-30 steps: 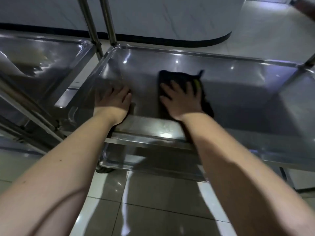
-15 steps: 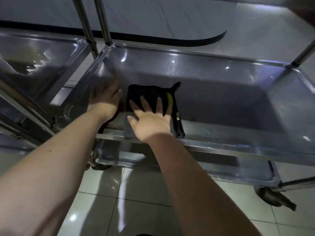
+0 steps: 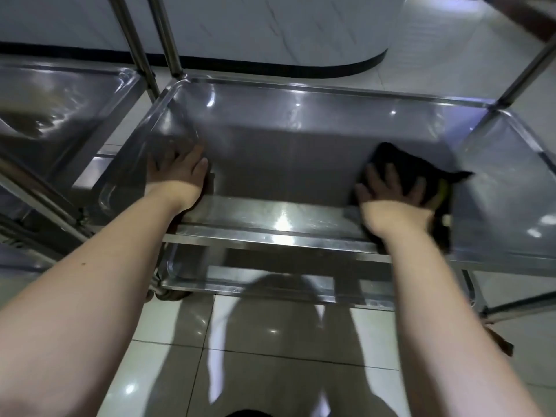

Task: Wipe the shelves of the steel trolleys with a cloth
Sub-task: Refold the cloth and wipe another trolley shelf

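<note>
steel first: the shelf (image 3: 285, 158) in front of you is the biggest thing here, a shallow tray with a raised rim all round. a second trolley (image 3: 60, 115) stands just beside the shelf's left end, and a lower shelf (image 3: 270, 278) shows beneath its near rim. two posts (image 3: 168, 40) rise by the shelf's far left corner.

your left hand (image 3: 177, 173) lies flat on the shelf's near left part, fingers straight, holding nothing. your right hand (image 3: 391, 200) presses flat, fingers spread, on the black cloth (image 3: 400, 159), which sits toward the shelf's right end, close to the near rim. a loose corner pokes out to the right.

what could go wrong, as i judge it: nothing grips the cloth, so a fast stroke may bunch it or let it slide out from under your palm. a hard sideways push could also shift the trolley if your left hand eases off.

for room, bare steel lies open between your hands and along the far rim. to the right the rim is near, so shorten the stroke there or your fingertips meet the raised edge.
</note>
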Available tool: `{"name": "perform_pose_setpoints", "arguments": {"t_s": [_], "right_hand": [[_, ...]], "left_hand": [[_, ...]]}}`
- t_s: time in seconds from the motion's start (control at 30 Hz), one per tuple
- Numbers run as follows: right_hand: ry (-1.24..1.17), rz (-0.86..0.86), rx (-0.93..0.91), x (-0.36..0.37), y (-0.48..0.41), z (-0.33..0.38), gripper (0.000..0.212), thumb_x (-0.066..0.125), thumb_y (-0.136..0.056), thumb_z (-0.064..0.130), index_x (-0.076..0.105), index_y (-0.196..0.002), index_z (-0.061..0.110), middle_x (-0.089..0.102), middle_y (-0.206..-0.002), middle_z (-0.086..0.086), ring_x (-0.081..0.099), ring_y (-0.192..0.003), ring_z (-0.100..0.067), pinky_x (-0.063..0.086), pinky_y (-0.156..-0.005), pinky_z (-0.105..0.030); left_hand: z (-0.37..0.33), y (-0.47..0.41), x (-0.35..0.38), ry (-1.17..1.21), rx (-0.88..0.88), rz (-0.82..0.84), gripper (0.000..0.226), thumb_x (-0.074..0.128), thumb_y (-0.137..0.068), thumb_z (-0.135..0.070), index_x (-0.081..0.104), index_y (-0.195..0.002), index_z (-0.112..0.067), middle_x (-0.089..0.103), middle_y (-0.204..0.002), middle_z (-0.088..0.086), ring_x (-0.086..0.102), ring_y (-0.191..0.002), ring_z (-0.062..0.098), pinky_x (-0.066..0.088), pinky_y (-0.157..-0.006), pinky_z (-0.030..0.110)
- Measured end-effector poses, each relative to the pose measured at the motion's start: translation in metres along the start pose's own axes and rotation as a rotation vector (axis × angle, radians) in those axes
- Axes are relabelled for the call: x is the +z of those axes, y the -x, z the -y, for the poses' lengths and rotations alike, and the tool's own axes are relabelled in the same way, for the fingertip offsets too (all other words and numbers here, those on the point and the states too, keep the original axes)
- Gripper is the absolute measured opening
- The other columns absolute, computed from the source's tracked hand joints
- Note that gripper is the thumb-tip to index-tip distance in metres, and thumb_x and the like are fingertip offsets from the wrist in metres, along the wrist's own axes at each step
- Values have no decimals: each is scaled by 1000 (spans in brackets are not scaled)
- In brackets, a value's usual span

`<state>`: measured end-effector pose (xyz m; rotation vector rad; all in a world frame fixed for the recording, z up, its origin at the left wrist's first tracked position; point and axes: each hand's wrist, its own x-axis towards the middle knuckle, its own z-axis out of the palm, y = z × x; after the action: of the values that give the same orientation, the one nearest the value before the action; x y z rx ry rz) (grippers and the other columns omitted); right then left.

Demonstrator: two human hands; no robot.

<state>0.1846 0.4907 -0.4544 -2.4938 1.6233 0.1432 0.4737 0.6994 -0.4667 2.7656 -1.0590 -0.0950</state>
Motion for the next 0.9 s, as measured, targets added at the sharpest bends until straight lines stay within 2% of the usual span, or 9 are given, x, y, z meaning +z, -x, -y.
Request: {"name": "perform_pose_setpoints", "arguments": {"t_s": [0.13, 0.2, 0.23, 0.3, 0.37, 0.4, 0.5, 0.6, 0.9], "right_hand": [[-12, 18, -482, 24, 68, 157, 57, 19, -97, 61, 5, -151, 51, -9, -162, 13, -18, -145, -45, -21, -101, -71], [23, 123, -583, 27, 89, 209, 56, 17, -99, 55, 2, -153, 47, -14, -162, 11, -24, -142, -46, -23, -99, -71], [18, 152, -590, 25, 92, 222, 56, 17, -101, 53, 0, -153, 45, -15, -162, 10, -26, -142, -46, -22, -99, -71], [-69, 150, -584, 22, 88, 225, 55, 21, -102, 48, 5, -154, 42, -9, -163, 11, -21, -144, -44, -19, -105, -68], [-212, 24, -568, 14, 75, 202, 55, 31, -102, 43, 17, -154, 39, 9, -164, 10, -7, -149, -37, -11, -115, -60], [-261, -51, -536, 10, 64, 185, 54, 35, -101, 39, 23, -153, 37, 17, -162, 9, 1, -149, -36, -5, -118, -56], [-215, -68, -406, -1, 17, 125, 50, 32, -102, 35, 26, -152, 33, 19, -162, 7, 8, -148, -39, 6, -119, -52], [-69, -32, -371, 9, -4, 87, 53, 25, -102, 48, 19, -153, 38, 9, -164, 12, 0, -149, -38, 0, -118, -55], [-42, -101, -383, 22, -9, 88, 52, 21, -101, 52, 17, -152, 41, 7, -163, 15, 1, -150, -34, -2, -119, -53]], "left_hand": [[8, -2, 0, 486, -53, -134, 44, 30, -100, -38, 35, -142, -52, 30, -156, -6, 22, -145, 19, 12, -119, 43], [6, 4, -3, 834, -71, -188, 36, 39, -100, -33, 50, -124, -57, 39, -143, -16, 42, -128, 4, 35, -103, 21], [5, 7, -6, 845, -56, -212, 34, 40, -101, -30, 52, -121, -54, 41, -137, -17, 45, -119, -3, 37, -90, 10], [8, 6, -10, 704, -62, -221, 33, 41, -103, -23, 54, -130, -38, 45, -135, -12, 46, -117, 1, 39, -80, 7], [2, 2, -21, 617, -113, -152, 39, 40, -103, -19, 47, -141, -21, 45, -144, -1, 42, -131, 15, 43, -95, 22], [-5, 1, -26, 417, -74, -170, 43, 39, -103, -20, 41, -145, -16, 38, -151, 6, 34, -139, 23, 35, -108, 31], [-56, 19, -22, 203, 128, -45, 57, 41, -101, -38, 23, -153, -26, 14, -162, 5, 8, -149, 28, 6, -119, 48], [-100, 45, 2, -45, 123, 144, 63, 20, -94, -67, 0, -151, -47, -10, -161, -15, -12, -149, 24, -15, -109, 64], [43, 16, -25, -149, -223, 69, 67, 16, -90, -73, 0, -151, -48, -8, -163, -8, -7, -149, 28, -6, -115, 60]]}}
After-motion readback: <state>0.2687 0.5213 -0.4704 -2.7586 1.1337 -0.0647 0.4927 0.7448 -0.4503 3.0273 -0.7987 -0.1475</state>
